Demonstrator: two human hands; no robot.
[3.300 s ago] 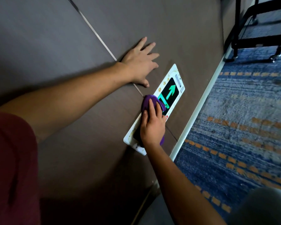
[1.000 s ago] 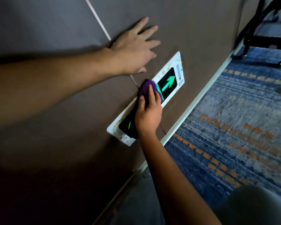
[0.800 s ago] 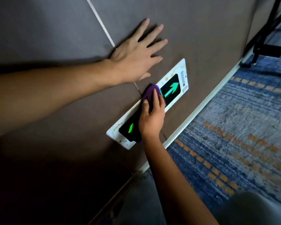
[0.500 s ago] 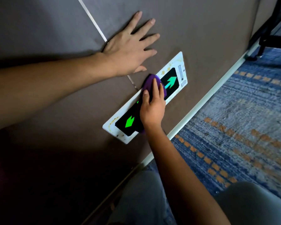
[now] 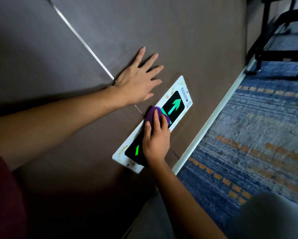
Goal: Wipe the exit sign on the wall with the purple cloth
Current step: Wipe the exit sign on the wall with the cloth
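Observation:
The exit sign (image 5: 175, 105) is a long white-framed black panel with green arrows, set low in the dark brown wall (image 5: 179, 40). My right hand (image 5: 156, 141) presses the purple cloth (image 5: 150, 114) flat against the middle of the sign, covering its centre. A green arrow shows beyond the cloth and a sliver of green shows near my wrist. My left hand (image 5: 138, 81) lies flat on the wall just above the sign, fingers spread, holding nothing.
A white skirting strip (image 5: 212, 118) runs along the foot of the wall beside a blue and orange patterned carpet (image 5: 248, 144). A black metal wheeled frame (image 5: 272, 54) stands at the upper right. A thin metal joint (image 5: 82, 42) crosses the wall.
My right hand with the cloth has stayed on the sign's middle, hiding more of the near arrow now than half a second ago. My left hand has stayed flat on the wall; the view has shifted.

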